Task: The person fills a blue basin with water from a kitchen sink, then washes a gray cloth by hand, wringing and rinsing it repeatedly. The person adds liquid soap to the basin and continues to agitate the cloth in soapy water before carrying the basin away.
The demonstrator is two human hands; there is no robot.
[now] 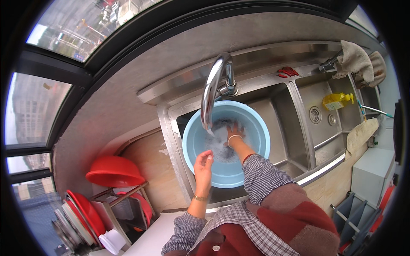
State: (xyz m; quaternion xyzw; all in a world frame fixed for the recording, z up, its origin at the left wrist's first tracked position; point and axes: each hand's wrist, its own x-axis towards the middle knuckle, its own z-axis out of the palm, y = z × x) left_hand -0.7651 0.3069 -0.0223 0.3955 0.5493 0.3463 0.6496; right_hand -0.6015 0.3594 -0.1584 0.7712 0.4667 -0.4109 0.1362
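Observation:
A light blue plastic basin [225,180] sits over the left bowl of a stainless steel sink. Foamy water and something dark lie in it. The chrome faucet [209,92] arches over the basin, with water at its spout. My right hand [235,134], with a pale bangle at the wrist, reaches down into the suds, fingers spread; whether it touches the dark thing below is hidden by foam. Over the basin's near left rim is my left hand [204,163], its fingers bent and nothing visible between them. A metal watch is on that wrist.
Red chili peppers [288,72] lie on the sink's back ledge. A yellow soap bottle [337,101] is in the right bowl. Cloths [356,60] hang at the far right. Left of the sink are a red basin [115,172], stacked basins and a rack; windows line the upper left.

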